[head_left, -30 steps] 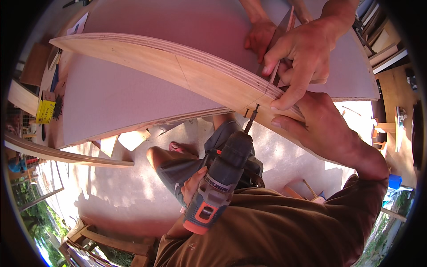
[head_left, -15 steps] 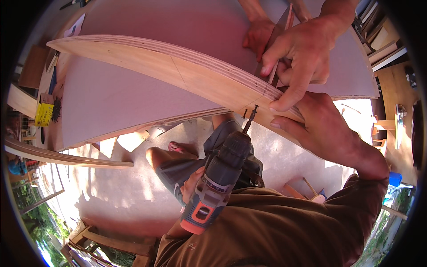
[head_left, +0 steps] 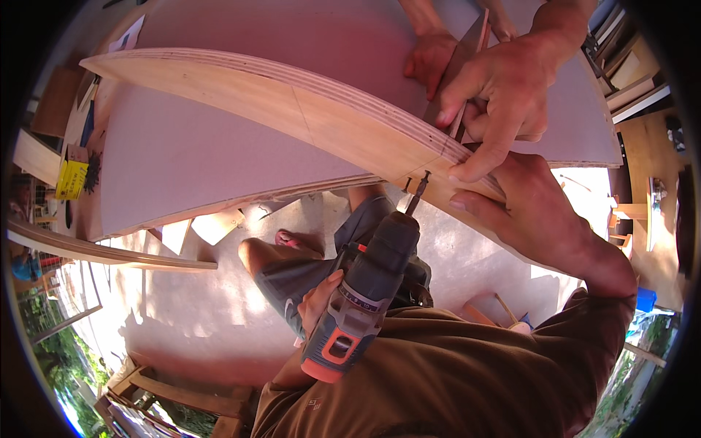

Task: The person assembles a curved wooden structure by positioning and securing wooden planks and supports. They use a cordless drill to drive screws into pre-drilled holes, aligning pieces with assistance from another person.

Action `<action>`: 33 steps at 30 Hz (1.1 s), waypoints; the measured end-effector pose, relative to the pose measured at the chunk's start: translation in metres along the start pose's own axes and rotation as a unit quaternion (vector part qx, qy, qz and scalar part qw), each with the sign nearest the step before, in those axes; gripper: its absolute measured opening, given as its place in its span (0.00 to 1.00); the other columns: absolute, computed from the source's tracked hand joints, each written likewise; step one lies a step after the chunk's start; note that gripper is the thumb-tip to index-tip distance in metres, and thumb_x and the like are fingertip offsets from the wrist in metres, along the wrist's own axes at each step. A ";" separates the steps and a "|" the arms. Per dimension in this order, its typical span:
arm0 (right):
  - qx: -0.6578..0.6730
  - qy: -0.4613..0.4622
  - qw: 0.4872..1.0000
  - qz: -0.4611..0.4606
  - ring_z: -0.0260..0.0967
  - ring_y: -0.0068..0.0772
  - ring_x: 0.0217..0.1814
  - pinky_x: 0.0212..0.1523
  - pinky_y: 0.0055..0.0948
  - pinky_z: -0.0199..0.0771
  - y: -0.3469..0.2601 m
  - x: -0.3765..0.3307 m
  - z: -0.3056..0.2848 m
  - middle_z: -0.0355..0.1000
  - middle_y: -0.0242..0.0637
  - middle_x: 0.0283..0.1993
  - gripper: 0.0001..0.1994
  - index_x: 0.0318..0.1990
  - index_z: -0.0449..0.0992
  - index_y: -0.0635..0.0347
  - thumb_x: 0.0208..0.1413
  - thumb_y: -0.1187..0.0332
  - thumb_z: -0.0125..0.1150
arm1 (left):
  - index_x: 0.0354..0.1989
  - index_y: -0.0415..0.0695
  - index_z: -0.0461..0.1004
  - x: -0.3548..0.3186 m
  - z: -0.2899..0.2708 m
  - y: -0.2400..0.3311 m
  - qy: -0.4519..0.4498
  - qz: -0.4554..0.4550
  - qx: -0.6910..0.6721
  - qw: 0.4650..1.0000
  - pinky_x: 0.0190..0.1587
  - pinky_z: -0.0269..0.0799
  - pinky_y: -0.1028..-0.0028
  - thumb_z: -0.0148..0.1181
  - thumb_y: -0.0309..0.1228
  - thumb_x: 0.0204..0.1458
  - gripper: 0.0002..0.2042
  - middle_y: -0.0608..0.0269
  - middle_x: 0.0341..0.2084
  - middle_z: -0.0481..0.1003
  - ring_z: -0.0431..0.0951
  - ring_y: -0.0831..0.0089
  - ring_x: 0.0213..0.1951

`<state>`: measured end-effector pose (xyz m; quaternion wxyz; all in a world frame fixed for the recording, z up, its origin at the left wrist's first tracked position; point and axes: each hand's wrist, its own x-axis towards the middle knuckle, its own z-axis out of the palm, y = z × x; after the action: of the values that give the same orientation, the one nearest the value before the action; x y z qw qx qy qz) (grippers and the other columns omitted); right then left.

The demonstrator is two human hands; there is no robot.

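Note:
My left hand [head_left: 315, 303] is wrapped round the grip of a black and orange cordless drill [head_left: 365, 292], partly hidden behind it. The drill's bit [head_left: 414, 203] points up at a dark screw [head_left: 426, 176] standing out of the pale face of a curved plywood piece [head_left: 219, 91]. A second screw [head_left: 409, 184] sticks out just left of it. My right hand [head_left: 533, 204] clasps the plywood's right end, thumb on the near face. A co-worker's hand [head_left: 504, 91] presses a thin dark board [head_left: 464, 62] against the far side, their other hand [head_left: 431, 58] behind it.
The curved piece stands on edge on a large grey tabletop [head_left: 182, 168]. A yellow screw box [head_left: 73, 175] with loose dark screws lies at the left. Another curved plywood strip [head_left: 146, 257] juts out below. A wooden bench [head_left: 639, 168] is at the right.
The drill has shifted slightly right and its body is a little more upright, its bit still at the right-hand screw. Both the plywood and the hands on it stay nearly in place.

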<state>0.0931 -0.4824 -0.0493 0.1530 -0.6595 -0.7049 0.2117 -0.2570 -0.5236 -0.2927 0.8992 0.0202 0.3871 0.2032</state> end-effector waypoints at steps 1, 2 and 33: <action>0.008 -0.008 1.000 0.009 0.78 0.59 0.48 0.49 0.51 0.76 0.000 0.000 0.000 0.78 0.52 0.45 0.19 0.53 0.75 0.64 0.60 0.64 0.74 | 0.60 0.35 0.74 0.000 0.003 0.002 0.000 -0.006 -0.008 1.000 0.43 0.81 0.68 0.75 0.37 0.50 0.30 0.49 0.40 0.85 0.87 0.64 0.38; 0.016 -0.015 1.000 0.020 0.77 0.59 0.48 0.50 0.51 0.76 0.000 0.000 -0.001 0.78 0.52 0.46 0.19 0.53 0.75 0.63 0.60 0.63 0.74 | 0.59 0.35 0.74 0.001 0.007 0.004 -0.001 -0.013 -0.018 1.000 0.43 0.81 0.68 0.75 0.37 0.49 0.30 0.49 0.41 0.85 0.87 0.64 0.38; -0.016 -0.005 1.000 0.009 0.77 0.58 0.49 0.51 0.50 0.76 0.000 0.000 -0.001 0.78 0.52 0.48 0.20 0.53 0.75 0.64 0.59 0.62 0.74 | 0.58 0.34 0.76 0.009 0.001 -0.009 0.040 0.106 0.125 0.986 0.50 0.80 0.70 0.77 0.34 0.49 0.29 0.52 0.43 0.84 0.86 0.64 0.42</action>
<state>0.0932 -0.4825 -0.0485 0.1369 -0.6668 -0.7034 0.2047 -0.2479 -0.5282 -0.3003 0.8471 0.1651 0.4404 0.2476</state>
